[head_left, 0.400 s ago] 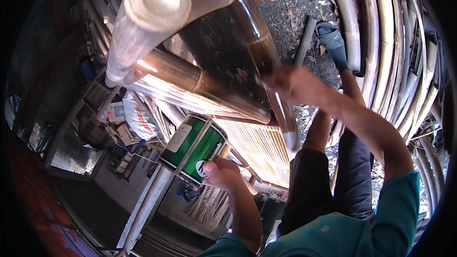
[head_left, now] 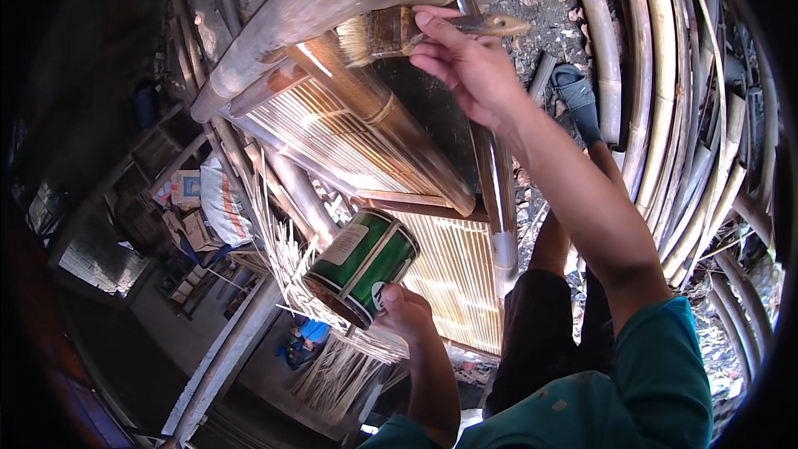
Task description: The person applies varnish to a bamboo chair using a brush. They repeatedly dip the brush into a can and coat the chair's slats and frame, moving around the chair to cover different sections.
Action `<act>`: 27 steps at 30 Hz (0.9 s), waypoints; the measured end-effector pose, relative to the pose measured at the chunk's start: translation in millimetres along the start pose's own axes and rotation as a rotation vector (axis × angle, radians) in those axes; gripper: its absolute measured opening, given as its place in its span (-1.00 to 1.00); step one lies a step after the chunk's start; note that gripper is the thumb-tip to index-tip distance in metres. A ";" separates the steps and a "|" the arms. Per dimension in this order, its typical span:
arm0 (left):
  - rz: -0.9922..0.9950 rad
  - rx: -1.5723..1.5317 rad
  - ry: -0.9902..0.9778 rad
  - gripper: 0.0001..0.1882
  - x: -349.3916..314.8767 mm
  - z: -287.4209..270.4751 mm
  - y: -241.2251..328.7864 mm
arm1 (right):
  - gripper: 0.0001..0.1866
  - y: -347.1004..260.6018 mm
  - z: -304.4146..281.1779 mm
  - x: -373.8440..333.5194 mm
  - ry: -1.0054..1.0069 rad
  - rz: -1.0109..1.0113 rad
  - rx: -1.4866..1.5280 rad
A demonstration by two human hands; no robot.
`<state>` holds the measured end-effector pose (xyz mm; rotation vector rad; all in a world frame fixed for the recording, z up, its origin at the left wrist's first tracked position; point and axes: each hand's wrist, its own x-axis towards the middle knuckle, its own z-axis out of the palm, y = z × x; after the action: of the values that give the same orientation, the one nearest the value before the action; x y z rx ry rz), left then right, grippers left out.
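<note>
A wide paintbrush (head_left: 391, 36) is pinched in my right hand (head_left: 470, 62), its wooden handle pointing right and its pale bristles to the left. The bristles are beside a thick brown bamboo pole (head_left: 366, 104) of a bamboo frame; whether they touch it I cannot tell. Lower down, my left hand (head_left: 405, 316) is closed on the near right side of a green can (head_left: 364, 262), which is held tilted. The can's inside is hidden. Above the brush, a large pale bamboo post (head_left: 312, 12) slants across, with its cut end toward me.
A slatted bamboo panel (head_left: 440, 270) lies beyond the can. Another glossy bamboo pole (head_left: 490, 175) runs down near my legs. Several long bamboo poles (head_left: 648, 75) are piled at the right. Thin bamboo strips (head_left: 337, 382), a white sack (head_left: 223, 204) and cardboard boxes (head_left: 187, 191) are at the left.
My right hand has moved up and left with the brush, from the glossy pole to the frame's upper part. The can has shifted slightly right and down. The post's cut end now appears farther right.
</note>
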<state>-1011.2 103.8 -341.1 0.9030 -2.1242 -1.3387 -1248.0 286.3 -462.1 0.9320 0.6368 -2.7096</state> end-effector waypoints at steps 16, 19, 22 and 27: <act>0.000 -0.213 0.025 -0.18 -1.3 -2.6 -19.5 | -0.74 -31.0 -8.6 -22.7 -0.364 -0.478 -1.012; -0.032 -0.169 0.107 -0.22 -7.3 10.1 -13.5 | -0.77 -20.3 13.6 -31.6 -0.362 -0.553 -1.017; 0.020 0.067 0.021 -0.24 -13.7 -18.0 -37.9 | -0.78 -22.0 31.9 -62.7 -0.554 -0.672 -1.206; 0.020 -0.161 0.104 -0.05 -19.0 -12.4 -29.4 | -0.76 -14.0 88.6 -47.7 -0.362 -1.096 -1.354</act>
<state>-981.7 101.3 -363.5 0.8641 -1.9129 -1.3988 -1262.8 260.3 -365.0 -0.3861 2.8409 -1.9198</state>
